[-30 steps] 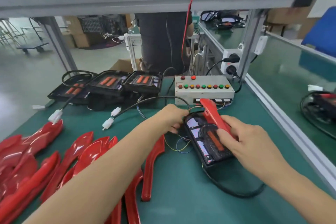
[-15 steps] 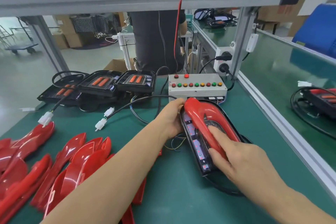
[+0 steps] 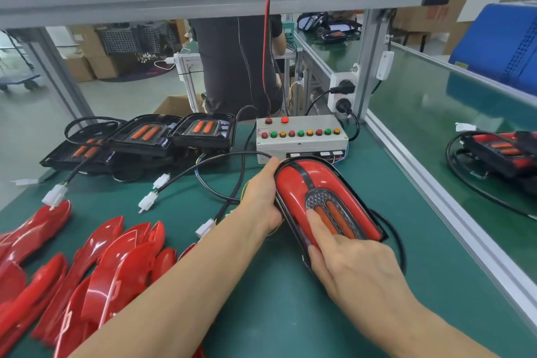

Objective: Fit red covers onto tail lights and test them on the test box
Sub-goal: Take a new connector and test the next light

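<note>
Red cover point(image 3: 302, 183) sitting on black tail light point(image 3: 380, 237), near the middle of the green table point(image 3: 363, 189), just in front of the test box point(image 3: 300, 136). Left hand point(image 3: 263, 197) wrapped round the left edge of the tail light, fingers curled under it. Right hand point(image 3: 348, 261) laid flat on top, fingers straight, pressing down on the cover. More red covers point(image 3: 116, 264) piled at the near left. Three bare tail lights point(image 3: 145, 136) lined up at the far left, wires with white plugs point(image 3: 148, 200) lying beside them.
</note>
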`<state>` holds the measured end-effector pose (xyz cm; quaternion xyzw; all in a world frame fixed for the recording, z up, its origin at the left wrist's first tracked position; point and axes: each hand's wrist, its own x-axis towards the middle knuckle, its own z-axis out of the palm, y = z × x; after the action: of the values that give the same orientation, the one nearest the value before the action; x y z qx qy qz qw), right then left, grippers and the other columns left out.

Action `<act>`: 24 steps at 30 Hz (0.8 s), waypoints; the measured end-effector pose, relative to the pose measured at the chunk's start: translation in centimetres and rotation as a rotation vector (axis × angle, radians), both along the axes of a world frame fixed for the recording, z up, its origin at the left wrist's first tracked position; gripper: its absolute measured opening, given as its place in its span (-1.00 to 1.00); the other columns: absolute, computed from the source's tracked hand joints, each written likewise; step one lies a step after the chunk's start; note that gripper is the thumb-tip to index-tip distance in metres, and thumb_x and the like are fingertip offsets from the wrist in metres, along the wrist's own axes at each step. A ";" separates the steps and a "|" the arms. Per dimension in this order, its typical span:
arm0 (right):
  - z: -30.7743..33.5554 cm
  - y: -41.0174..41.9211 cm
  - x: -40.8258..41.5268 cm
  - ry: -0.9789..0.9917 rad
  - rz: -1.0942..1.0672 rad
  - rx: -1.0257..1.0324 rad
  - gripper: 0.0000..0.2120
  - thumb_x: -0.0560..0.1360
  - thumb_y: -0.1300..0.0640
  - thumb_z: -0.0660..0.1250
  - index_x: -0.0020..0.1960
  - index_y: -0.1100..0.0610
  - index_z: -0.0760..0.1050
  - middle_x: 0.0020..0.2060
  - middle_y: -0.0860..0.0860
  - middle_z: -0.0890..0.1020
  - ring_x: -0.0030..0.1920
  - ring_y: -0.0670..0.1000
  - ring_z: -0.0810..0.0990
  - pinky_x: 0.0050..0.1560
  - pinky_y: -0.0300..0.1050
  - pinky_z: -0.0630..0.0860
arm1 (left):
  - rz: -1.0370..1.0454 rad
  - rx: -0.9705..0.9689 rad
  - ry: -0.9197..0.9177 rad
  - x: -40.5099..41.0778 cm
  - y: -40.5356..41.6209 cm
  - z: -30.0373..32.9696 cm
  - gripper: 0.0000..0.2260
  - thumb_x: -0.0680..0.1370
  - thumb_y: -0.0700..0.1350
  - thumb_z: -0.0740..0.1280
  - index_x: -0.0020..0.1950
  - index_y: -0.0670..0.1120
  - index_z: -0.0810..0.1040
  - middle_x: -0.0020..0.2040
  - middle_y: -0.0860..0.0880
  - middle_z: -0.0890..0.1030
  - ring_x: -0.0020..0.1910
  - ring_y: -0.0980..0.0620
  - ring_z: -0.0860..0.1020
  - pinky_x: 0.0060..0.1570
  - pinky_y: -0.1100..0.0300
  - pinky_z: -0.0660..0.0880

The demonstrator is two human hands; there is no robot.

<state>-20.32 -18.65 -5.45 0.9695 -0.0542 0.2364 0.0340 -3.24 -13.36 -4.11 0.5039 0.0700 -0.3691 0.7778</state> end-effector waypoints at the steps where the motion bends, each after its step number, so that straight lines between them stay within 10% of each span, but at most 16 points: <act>1: 0.0 0.0 -0.1 0.001 -0.003 0.006 -0.57 0.47 0.04 0.17 0.22 0.19 0.60 -0.56 -0.02 0.50 -0.63 -0.01 0.45 -0.63 -0.24 0.21 | -0.009 -0.004 -0.004 0.0 0.2 -0.1 -0.67 0.55 0.05 0.33 0.15 -0.17 0.59 -0.04 -0.19 0.69 -0.09 -0.18 0.66 -0.09 -0.07 0.60; 9: 0.3 -0.3 -0.3 0.030 -0.082 0.038 -0.55 0.47 -0.08 0.40 0.30 0.08 0.55 -0.53 -0.01 0.55 -0.60 0.05 0.51 -0.63 -0.19 0.28 | -0.177 -0.100 -0.230 -0.7 1.2 -0.1 -0.61 0.43 -0.30 0.39 0.23 -0.03 0.53 -0.03 -0.12 0.67 -0.22 -0.04 0.65 -0.17 0.04 0.63; 11: 1.2 -0.5 -0.6 0.200 -0.160 0.133 -0.44 0.48 -0.37 0.10 0.42 -0.20 0.34 -0.39 -0.07 0.61 -0.39 0.01 0.62 -0.44 -0.13 0.40 | -0.130 -0.091 -0.234 -0.8 1.2 0.2 -0.61 0.45 -0.29 0.38 0.25 -0.06 0.51 -0.05 -0.12 0.67 -0.26 -0.03 0.65 -0.28 0.08 0.62; 13: 1.7 -1.0 -1.7 0.196 -0.194 0.490 -0.41 0.36 -0.54 -0.15 0.20 -0.31 0.33 -0.43 -0.15 0.53 -0.32 -0.13 0.56 -0.33 -0.15 0.38 | -0.091 -0.101 -0.245 -0.4 1.3 0.6 -0.63 0.46 -0.27 0.38 0.25 -0.06 0.50 -0.11 -0.09 0.68 -0.29 -0.01 0.65 -0.30 0.07 0.61; 16: 1.8 -1.9 -2.7 0.176 -0.271 1.144 -0.35 0.22 -0.55 0.12 -0.17 0.02 0.49 -0.52 -0.13 0.48 -0.50 -0.16 0.41 -0.40 -0.20 0.35 | -0.047 -0.172 -0.245 0.2 1.7 1.2 -0.68 0.48 -0.26 0.36 0.22 -0.09 0.51 -0.20 -0.07 0.69 -0.29 0.00 0.66 -0.28 0.05 0.62; 20: 1.0 -2.1 -1.8 0.183 -0.088 2.001 -0.46 0.24 -0.19 0.42 0.10 0.13 0.60 -0.05 0.06 0.72 -0.06 0.03 0.71 -0.17 -0.15 0.63 | -0.100 -0.160 -0.252 -0.9 1.3 1.7 -0.62 0.48 -0.20 0.38 0.28 -0.21 0.44 -0.18 -0.09 0.66 -0.27 -0.01 0.64 -0.31 0.07 0.61; 24: 0.8 -2.3 -0.7 -0.003 0.018 2.297 -0.55 0.28 0.12 0.46 0.14 0.25 0.60 0.06 0.19 0.68 0.03 0.13 0.69 -0.13 -0.10 0.65 | -0.121 -0.141 -0.315 -1.6 0.9 1.6 -0.52 0.48 -0.18 0.38 0.36 -0.27 0.38 -0.11 -0.10 0.63 -0.22 -0.01 0.62 -0.30 0.11 0.59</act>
<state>-21.00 -20.98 -4.66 0.4282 -0.2311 0.0490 -0.8723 -4.82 -12.43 -2.49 0.5030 -0.1089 -0.3358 0.7889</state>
